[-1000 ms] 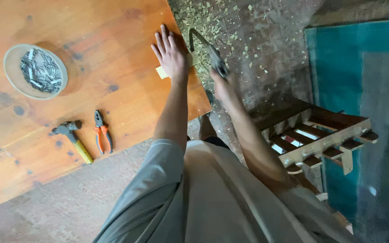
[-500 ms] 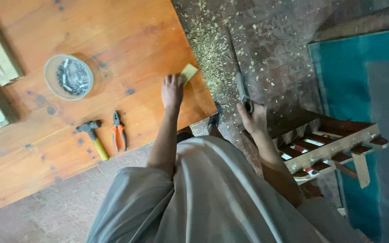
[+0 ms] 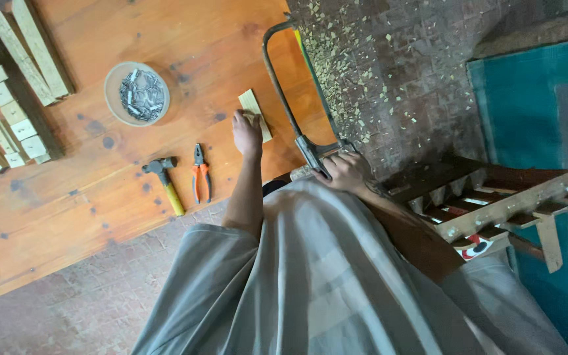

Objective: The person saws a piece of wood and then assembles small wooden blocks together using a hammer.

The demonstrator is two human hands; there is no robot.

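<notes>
On orange board (image 3: pixel 133 39): left hand (image 3: pixel 246 133) presses pale wood strip (image 3: pixel 252 105); right hand (image 3: pixel 344 172) grip closed around hacksaw (image 3: pixel 284 98).

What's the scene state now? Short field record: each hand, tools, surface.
left hand: left hand rests on a small wood block on the board
right hand: right hand closed in a grip on the hacksaw handle, at the board's edge
tools: hammer and pliers lie side by side, apart from both hands
bowl: round bowl holding small metal pieces
surface: orange wooden board; wood strips at its far side
floor: wood chips scattered on brick
</notes>
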